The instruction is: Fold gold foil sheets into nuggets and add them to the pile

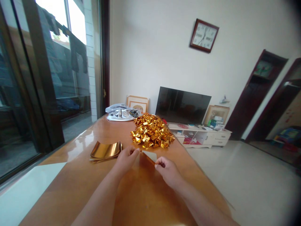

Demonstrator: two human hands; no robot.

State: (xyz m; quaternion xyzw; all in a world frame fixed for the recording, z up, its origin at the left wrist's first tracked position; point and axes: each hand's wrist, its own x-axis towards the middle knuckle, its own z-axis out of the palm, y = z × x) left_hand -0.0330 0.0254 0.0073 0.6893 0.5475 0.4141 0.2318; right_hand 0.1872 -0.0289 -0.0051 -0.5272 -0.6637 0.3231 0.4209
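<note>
Between my two hands is a sheet of gold foil paper (150, 156), with a pale side facing up and a gold edge along the near side. My left hand (129, 157) pinches its left end, and my right hand (166, 168) pinches its right end between thumb and fingers. Left of my left hand lies a curved stack of gold foil sheets (105, 150) on the wooden table. Just beyond my hands rises a heap of folded gold foil pieces (152, 131), shiny and crumpled together.
Folded grey cloth (122, 112) lies at the table's far left end. A pale sheet (35, 185) covers the near left corner of the table (141, 201). Behind stand a television (183, 105) and a white cabinet (211, 138). Glass sliding doors (47, 78) run along the left.
</note>
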